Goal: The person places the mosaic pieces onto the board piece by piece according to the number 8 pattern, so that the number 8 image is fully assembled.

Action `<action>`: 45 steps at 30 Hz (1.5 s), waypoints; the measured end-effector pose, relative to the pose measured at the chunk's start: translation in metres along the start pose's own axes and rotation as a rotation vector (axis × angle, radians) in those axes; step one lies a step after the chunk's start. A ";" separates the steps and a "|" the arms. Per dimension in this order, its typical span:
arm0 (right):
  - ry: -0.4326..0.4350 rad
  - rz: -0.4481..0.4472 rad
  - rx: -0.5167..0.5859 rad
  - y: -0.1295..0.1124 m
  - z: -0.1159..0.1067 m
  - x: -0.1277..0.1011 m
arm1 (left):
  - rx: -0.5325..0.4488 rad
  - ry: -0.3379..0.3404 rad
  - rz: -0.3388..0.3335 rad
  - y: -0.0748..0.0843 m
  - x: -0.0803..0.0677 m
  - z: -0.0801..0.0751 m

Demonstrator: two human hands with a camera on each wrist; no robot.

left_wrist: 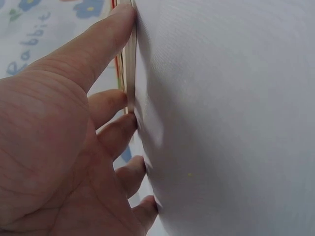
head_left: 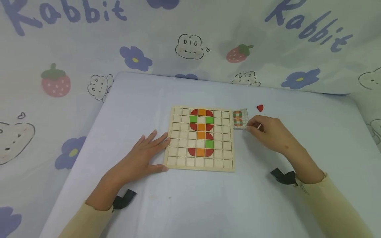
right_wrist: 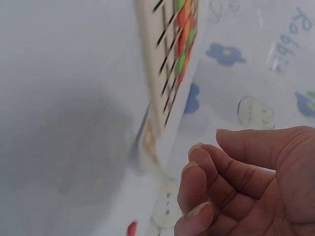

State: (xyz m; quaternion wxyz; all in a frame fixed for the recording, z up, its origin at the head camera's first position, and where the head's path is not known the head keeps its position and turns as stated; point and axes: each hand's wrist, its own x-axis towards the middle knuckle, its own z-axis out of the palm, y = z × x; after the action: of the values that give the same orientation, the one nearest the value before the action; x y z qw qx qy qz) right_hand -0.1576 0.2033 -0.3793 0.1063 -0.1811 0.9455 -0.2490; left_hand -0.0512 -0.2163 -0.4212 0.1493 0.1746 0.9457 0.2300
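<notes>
A square wooden grid board [head_left: 222, 153] lies on the table, with red quarter-round, orange square and green square tiles forming a digit-like figure. My left hand [head_left: 146, 155] is spread at the board's left edge; the thumb and some fingertips touch its side, seen also in the left wrist view. A small pattern card [head_left: 244, 115] with a similar figure lies against the board's right side. Close by the card's right edge, my right hand [head_left: 270, 134] has loosely bent fingers. In the right wrist view the thumb stands apart from the fingers [right_wrist: 194, 189], and nothing shows between them.
A loose red quarter-round tile [head_left: 260, 108] lies beyond the right hand. White cloth covers the table [head_left: 190, 205]. Behind it hangs a printed curtain [head_left: 166, 36] with rabbits, flowers and strawberries. A black strap [head_left: 284, 177] is at the right wrist.
</notes>
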 end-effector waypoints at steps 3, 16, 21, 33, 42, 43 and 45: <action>0.027 0.033 -0.012 0.021 -0.005 -0.007 | 0.002 0.000 0.005 0.000 0.001 0.000; -0.040 0.256 -0.049 0.092 -0.029 -0.033 | -0.012 -0.012 -0.004 0.000 -0.003 0.002; -0.089 0.278 -0.024 0.103 -0.030 -0.032 | -0.006 -0.014 -0.011 0.001 -0.002 0.003; -0.155 0.304 0.050 0.124 -0.030 -0.025 | -0.004 -0.012 -0.007 0.002 -0.001 0.000; -0.135 0.267 0.078 0.129 -0.030 -0.027 | 0.005 -0.018 -0.005 0.002 0.002 -0.002; -0.133 0.263 0.083 0.129 -0.030 -0.027 | 0.005 -0.019 -0.005 0.002 0.002 -0.002; -0.132 0.260 0.091 0.129 -0.029 -0.027 | 0.007 -0.022 -0.010 0.002 0.002 -0.003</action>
State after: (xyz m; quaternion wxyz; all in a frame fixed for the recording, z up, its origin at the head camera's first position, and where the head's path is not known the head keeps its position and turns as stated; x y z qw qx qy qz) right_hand -0.1793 0.3315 -0.4171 0.2075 -0.0681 0.9397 -0.2633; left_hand -0.0534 -0.2152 -0.4183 0.1603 0.1730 0.9456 0.2239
